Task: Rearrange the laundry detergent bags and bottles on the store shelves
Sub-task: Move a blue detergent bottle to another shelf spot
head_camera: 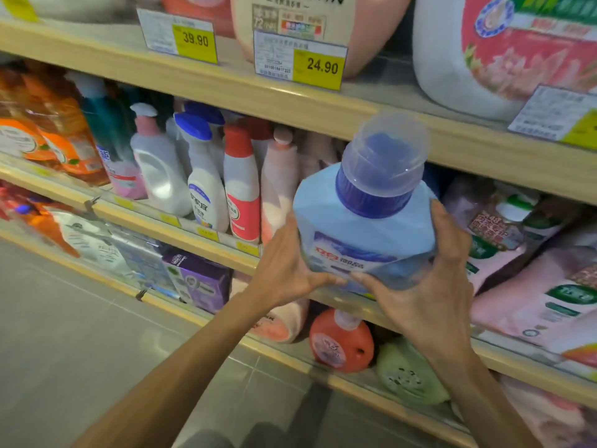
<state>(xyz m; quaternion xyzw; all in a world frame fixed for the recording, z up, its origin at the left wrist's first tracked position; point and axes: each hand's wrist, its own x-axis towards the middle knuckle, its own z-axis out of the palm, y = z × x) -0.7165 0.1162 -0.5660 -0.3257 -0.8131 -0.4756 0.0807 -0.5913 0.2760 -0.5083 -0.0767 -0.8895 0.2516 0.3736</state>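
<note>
pale blue bottle point(365, 227) gripped in both hands at the middle shelf

the bottle is held in front of the wooden edge of the middle shelf point(226, 250), between a row of small bottles on its left and pink refill bags point(549, 286) on its right. it leans a little, with its clear measuring cap point(384, 150) over a dark blue collar tipped toward the upper right. whether its base touches the shelf cannot be told, as the hands cover it.

the left hand point(284, 273) curls round the lower left side and the right hand point(429, 286) wraps the right side, fingers reaching up the bottle's shoulder. the two thumbs nearly meet across the front label point(342, 257), which shows red characters followed by "御品"; the rest is blurred.

on the shelf above, yellow price tags read "39.90" point(193, 40) and "24.90" point(321, 66), the second standing before a pink bottle point(355, 27) marked "72". among the small bottles stand a white one with a blue cap point(206, 195) and a red-and-white one point(242, 195); their writing is too small to read. below, an orange round bottle point(339, 341) lies beside a green bag point(407, 373), with a purple pack point(200, 279) further left.
</note>
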